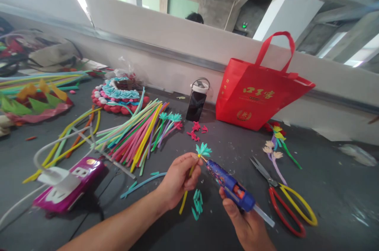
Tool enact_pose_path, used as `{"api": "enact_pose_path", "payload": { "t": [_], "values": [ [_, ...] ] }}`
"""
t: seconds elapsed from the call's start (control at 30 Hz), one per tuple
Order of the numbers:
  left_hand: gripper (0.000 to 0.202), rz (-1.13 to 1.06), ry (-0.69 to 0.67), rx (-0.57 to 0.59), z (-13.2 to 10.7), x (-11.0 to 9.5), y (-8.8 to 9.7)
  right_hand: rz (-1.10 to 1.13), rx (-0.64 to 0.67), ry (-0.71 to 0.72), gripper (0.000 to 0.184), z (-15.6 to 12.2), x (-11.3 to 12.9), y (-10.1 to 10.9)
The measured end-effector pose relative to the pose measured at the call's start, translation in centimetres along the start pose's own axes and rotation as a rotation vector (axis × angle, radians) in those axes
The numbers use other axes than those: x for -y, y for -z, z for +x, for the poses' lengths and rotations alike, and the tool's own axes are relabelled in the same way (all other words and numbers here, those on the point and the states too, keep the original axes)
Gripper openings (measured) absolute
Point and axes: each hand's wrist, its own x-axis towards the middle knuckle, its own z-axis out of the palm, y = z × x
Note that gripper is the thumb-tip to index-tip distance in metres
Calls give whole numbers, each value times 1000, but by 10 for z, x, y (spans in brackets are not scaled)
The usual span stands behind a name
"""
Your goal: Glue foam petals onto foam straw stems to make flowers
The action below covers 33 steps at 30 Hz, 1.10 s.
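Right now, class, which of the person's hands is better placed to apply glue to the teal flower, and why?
Probably the right hand: it holds the blue glue gun, nozzle pointing at the teal flower. The left hand is busy holding the yellow stem.

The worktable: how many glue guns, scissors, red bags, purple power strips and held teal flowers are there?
Glue gun, in right hand: 1
Teal flower, in left hand: 1
Scissors: 1
Red bag: 1
Purple power strip: 1
Total: 5

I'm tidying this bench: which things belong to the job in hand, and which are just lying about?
Job in hand: glue gun, teal flower, yellow stem; probably teal pieces, scissors.
Apparently just lying about: red bag, bottle, clear plastic.
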Motion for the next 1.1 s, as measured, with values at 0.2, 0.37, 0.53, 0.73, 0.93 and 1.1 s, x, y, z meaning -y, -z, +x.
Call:
{"api": "enact_pose_path", "payload": {
  "t": [0.2, 0.37, 0.53, 0.73, 0.93, 1.1],
  "values": [
    [17, -17, 14, 18, -1, -1, 0, -153, 46, 94, 32, 3, -9, 8],
    [18, -30, 24, 30, -2, -1, -1, -226, 112, 186, 28, 10, -8, 15],
    [18, -42, 30, 37, -1, 0, 1, -255, 50, 152, 34, 10, -6, 11],
    [19, -40, 39, 37, -2, -1, 0, -222, 82, 32, 38, 4, -12, 9],
    [19, -34, 43, 32, -2, -1, 0, -200, 44, 22, 38, 3, -7, 5],
    [19, -23, 54, 7, -2, -3, -2, -241, 80, 11, 44, 14, 7, 10]
  ]
}}
